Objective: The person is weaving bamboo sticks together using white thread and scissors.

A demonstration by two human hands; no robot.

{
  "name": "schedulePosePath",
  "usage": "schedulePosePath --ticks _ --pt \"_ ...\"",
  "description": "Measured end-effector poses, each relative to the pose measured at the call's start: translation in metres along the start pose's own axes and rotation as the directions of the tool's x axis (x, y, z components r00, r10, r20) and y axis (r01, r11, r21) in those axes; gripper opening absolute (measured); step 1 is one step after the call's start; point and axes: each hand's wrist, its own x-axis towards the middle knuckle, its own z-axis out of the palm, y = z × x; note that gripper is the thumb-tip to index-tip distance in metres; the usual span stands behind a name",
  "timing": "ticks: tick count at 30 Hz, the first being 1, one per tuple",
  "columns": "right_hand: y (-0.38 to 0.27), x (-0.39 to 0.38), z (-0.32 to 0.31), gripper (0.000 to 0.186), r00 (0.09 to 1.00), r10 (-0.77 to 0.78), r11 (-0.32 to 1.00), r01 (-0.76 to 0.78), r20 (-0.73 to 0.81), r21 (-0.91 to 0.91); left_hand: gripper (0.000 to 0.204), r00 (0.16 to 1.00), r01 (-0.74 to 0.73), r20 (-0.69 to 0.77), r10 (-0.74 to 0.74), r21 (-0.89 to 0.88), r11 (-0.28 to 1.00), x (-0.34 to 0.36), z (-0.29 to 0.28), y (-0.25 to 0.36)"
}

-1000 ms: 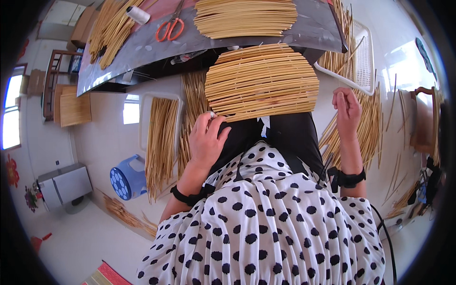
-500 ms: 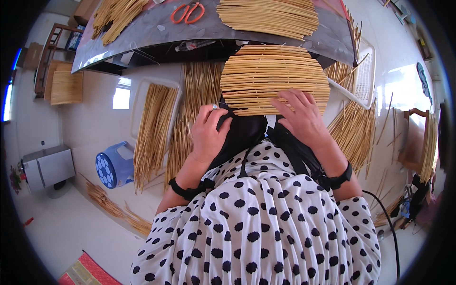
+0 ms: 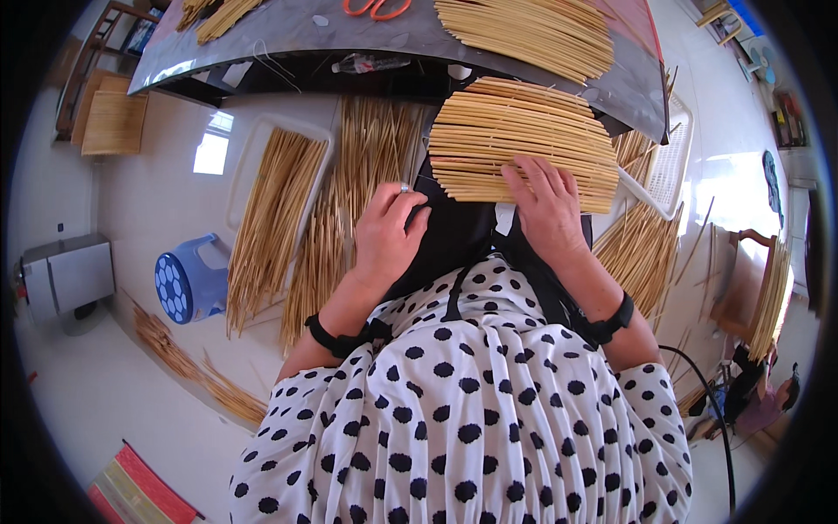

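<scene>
A rounded mat of thin tan sticks, joined by rows of small stitches, lies across my black-covered lap and against the table's near edge. Flat on the mat's lower part rest the outstretched fingers of my right hand. Just left of the mat, my left hand is closed, fingers curled, a ring on one of them. A faint thin line shows between it and the mat's edge; what the fingers pinch is too small to make out.
The dark table ahead bears a second stick mat and orange-handled scissors. Loose sticks fill a white tray at left; more lie around it. A blue stool stands farther left, a white basket at right. Another person sits far right.
My view has shifted, so the table and mat appear farther right. My right hand stays on the mat; my left hand stays curled near its left edge.
</scene>
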Motion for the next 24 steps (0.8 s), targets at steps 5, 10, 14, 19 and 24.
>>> schedulePosePath --ticks 5,10,14,19,24 --pt "0.001 0.006 0.0 0.038 0.999 0.0 1.0 0.001 -0.034 0.029 0.017 1.0 -0.003 -0.009 0.003 0.001 1.0 0.0 0.0 -0.003" --pt "0.005 0.011 -0.005 0.038 0.999 0.022 0.995 -0.019 -0.031 0.095 0.017 1.0 -0.015 -0.004 0.015 -0.017 1.0 0.001 0.005 -0.003" --pt "0.003 0.01 -0.007 0.037 0.999 0.028 0.992 -0.025 -0.024 0.121 0.018 0.994 0.107 0.039 -0.103 -0.116 0.987 0.008 0.005 0.0" --pt "-0.003 0.004 -0.01 0.039 0.999 0.033 0.989 -0.036 0.022 0.14 0.025 0.867 0.491 0.186 -0.462 -0.471 0.733 0.027 0.024 -0.019" --pt "-0.005 -0.001 -0.012 0.048 0.997 0.03 0.989 -0.041 0.075 0.144 0.022 0.806 0.592 0.348 -0.48 -0.45 0.668 0.051 0.027 -0.02"
